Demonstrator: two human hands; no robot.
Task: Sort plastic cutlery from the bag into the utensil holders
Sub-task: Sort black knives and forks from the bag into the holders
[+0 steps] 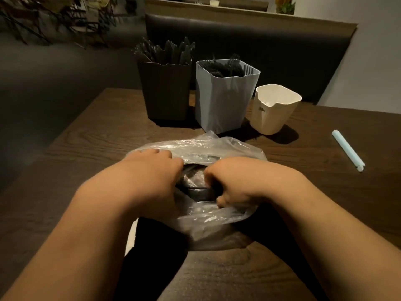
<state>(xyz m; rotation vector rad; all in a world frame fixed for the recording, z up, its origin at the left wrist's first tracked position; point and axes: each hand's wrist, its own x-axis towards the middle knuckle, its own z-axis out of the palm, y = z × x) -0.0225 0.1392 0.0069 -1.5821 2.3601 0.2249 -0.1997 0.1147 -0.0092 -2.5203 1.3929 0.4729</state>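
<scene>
My left hand (152, 170) and right hand (235, 183) each grip the bag (206, 146) mouth; black cutlery (196, 192) lies crosswise between them, nearer the right.

I am working in dim, warm overhead light, and the cream square plastic cup (275, 109) is casting a dark shadow on the dark brown wooden table (86, 135). The clear crinkled plastic bag (195, 146) is catching pale glare, my right hand (236, 185) is blurring, and the frame's edges are bending
</scene>
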